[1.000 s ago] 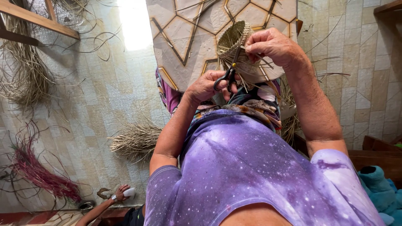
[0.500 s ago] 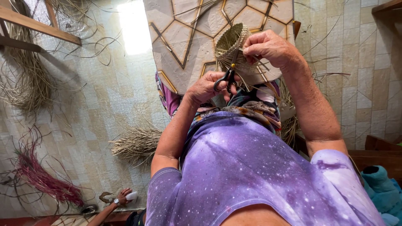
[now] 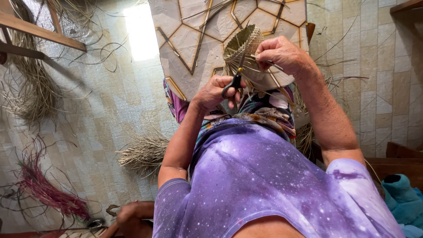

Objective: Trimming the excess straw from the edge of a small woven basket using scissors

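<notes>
Trimming stage: small woven straw basket (image 3: 246, 46) raised before the patterned beige cloth (image 3: 194, 48), pinched at its rim by the right hand (image 3: 284, 55), left hand (image 3: 216, 92) just below it closed through the dark loops of slim scissors (image 3: 237, 75), blades pointing up at the weave. Next, judged from this: blades eased around one loose strand, close to the basket wall, clear of the right hand's fingers.

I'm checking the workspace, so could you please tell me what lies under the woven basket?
Under the woven basket lies a patterned mat with loose straw strands; the basket and right hand cover the part directly beneath.
</notes>
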